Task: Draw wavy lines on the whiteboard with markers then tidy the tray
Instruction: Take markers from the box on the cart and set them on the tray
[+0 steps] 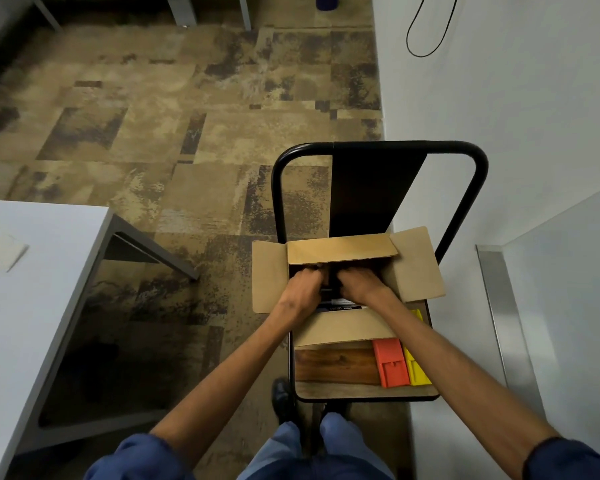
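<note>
Here, the left hand [303, 287] and right hand [361, 282] dip into the open brown cardboard box [270, 271], fingers curled and hidden, so what they hold cannot be told. Dark, blurred marker-like sticks [342, 307] lie in the box between the wrists. A flat orange plastic piece [392, 363] lies just beside the box, partly under its flap.

Single head-worn wide-angle view, facing steeply down, close above an open cardboard box [347, 251], carpet [153, 116] beyond
</note>
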A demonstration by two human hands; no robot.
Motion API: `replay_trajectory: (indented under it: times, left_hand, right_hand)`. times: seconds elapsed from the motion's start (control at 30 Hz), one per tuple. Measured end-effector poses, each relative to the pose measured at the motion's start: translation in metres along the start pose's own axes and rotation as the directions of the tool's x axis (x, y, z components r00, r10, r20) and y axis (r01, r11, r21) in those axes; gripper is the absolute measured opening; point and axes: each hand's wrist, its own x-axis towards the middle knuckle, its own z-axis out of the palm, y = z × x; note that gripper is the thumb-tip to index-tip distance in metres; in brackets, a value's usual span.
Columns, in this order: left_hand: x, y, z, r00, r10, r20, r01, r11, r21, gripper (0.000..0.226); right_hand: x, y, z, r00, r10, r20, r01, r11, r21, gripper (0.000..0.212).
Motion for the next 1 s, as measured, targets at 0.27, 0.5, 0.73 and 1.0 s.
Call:
replay_trajectory:
  times: [0.27,0.5,0.73,1.0]
  left_hand:
    - [0.011,0.006,0.009,0.981,-0.058,0.185,0.040,0.994,0.098,0.031]
    - [0.024,0.012,0.011,0.952,-0.043,0.303,-0.010,0.985,0.171,0.030]
    - [0.018,0.013,0.000,0.942,-0.001,0.335,-0.031,0.995,0.090,0.031]
    - [-0.018,-0.001,-0.042,0.984,-0.083,0.157,0.092,0.994,-0.051,0.024]
  right_hand:
    - [-0.027,0.024,0.001,0.987,0.092,-0.129,-0.085,0.995,0.060,0.025]
    - [-0.042,0.016,0.000,0.982,0.128,-0.137,-0.094,0.968,0.233,0.049]
    - [-0.050,0.016,-0.006,0.966,0.226,-0.124,-0.138,0.859,0.493,0.028]
    - [-0.035,0.013,-0.005,0.970,0.242,0.017,-0.227,0.884,0.409,0.031]
